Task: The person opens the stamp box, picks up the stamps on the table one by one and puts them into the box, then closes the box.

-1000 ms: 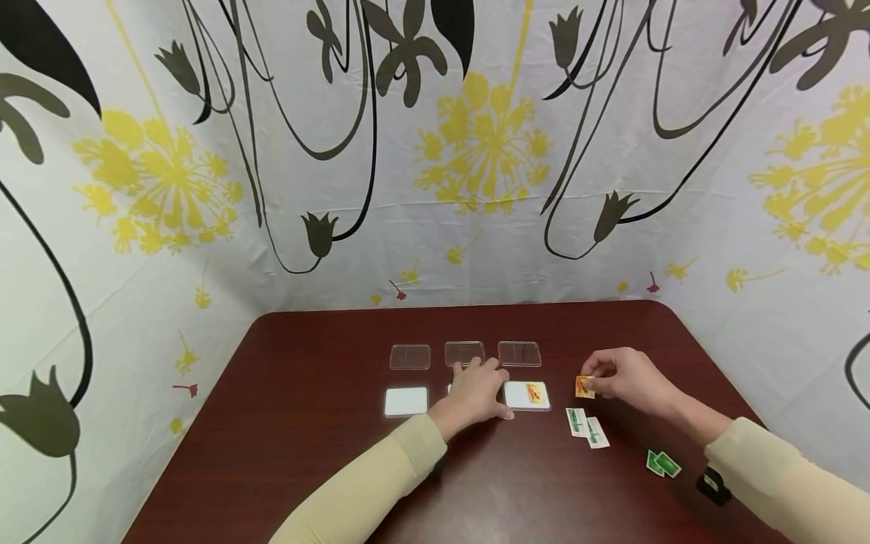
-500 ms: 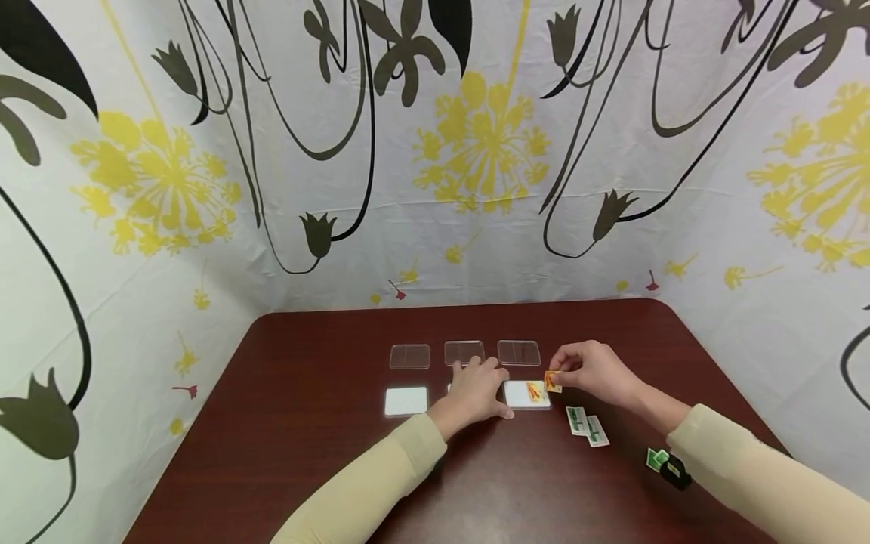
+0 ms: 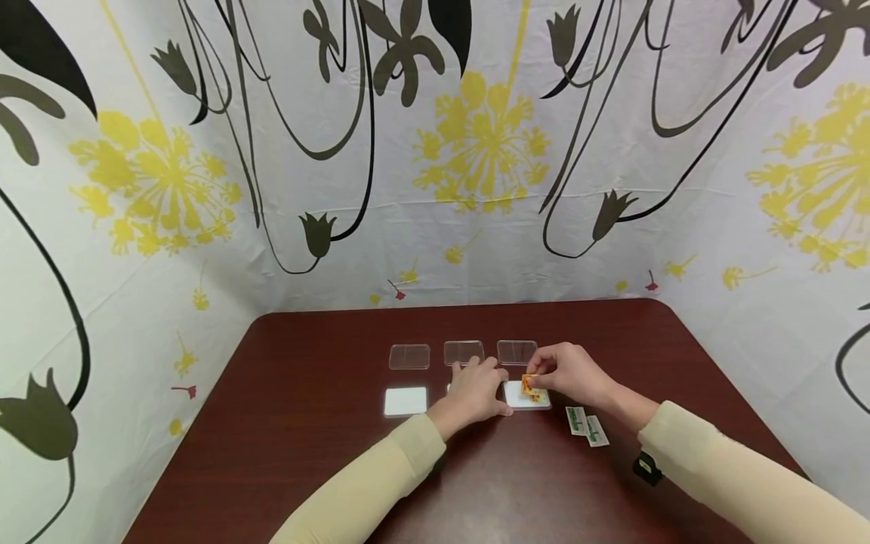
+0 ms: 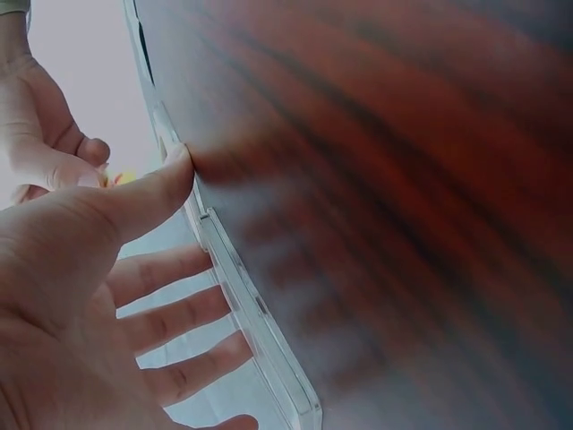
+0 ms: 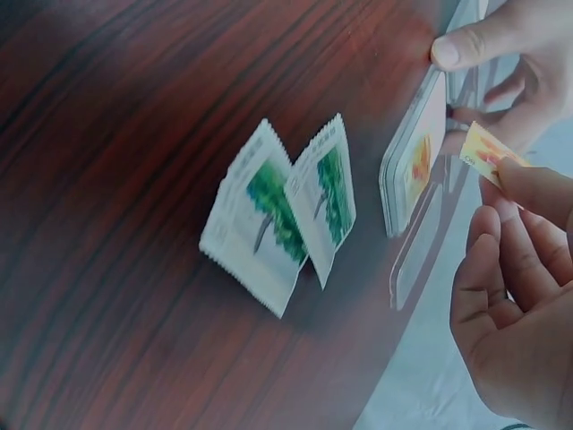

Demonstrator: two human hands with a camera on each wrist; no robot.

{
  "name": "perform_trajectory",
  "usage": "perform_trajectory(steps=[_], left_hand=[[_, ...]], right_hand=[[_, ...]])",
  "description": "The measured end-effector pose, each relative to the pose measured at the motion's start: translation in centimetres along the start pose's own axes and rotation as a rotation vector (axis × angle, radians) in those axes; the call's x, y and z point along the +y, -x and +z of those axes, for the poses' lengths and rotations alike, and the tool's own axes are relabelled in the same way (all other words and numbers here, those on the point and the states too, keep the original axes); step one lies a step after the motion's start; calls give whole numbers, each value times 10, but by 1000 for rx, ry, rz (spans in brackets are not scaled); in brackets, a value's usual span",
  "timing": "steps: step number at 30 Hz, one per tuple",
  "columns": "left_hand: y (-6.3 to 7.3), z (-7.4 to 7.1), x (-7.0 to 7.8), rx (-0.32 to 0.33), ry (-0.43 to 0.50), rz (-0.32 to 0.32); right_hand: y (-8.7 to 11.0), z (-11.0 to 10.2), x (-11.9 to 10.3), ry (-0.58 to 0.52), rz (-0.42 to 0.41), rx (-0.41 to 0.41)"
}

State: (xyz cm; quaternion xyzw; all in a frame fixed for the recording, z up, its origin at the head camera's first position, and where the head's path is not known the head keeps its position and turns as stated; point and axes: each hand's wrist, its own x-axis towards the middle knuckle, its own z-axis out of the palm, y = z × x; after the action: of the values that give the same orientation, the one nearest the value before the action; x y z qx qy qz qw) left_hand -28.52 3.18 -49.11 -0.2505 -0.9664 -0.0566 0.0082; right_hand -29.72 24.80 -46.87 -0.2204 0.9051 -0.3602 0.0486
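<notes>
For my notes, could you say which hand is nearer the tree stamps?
Right hand, just beyond the tree stamps; the left hand is farther away, to their left.

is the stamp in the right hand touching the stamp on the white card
Apart: the right wrist view shows a gap between the held stamp and the other stamp, though they overlap in the head view.

We hold our left arm (image 3: 367, 487) out in front, the left hand (image 3: 470, 393) spread with fingers (image 4: 179, 318) and thumb (image 4: 164, 194) nearly straight. Our right arm (image 3: 734, 465) slants in from the side, and the right hand (image 3: 574, 372), near the left but apart, pinches with thumb (image 5: 542, 190) and forefinger (image 3: 544, 357), its other fingers (image 5: 474, 278) curled.
</notes>
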Motion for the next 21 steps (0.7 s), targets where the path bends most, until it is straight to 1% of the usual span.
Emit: perform_trajectory(steps=[4,12,17,21], left_hand=[[-1,0,0,1,12,-8],[-1,-1,-1,7,32,-33],[-2,0,-1,-3,34,-46],[-2,1,-1,-2,28,-51]], right_hand=[[-5,6,-2,8,-14,-22],[-11,19,-5,19,12,-41],[-14,25,-5,75,12,-19],[-17,27,-3,104,-12,-1]])
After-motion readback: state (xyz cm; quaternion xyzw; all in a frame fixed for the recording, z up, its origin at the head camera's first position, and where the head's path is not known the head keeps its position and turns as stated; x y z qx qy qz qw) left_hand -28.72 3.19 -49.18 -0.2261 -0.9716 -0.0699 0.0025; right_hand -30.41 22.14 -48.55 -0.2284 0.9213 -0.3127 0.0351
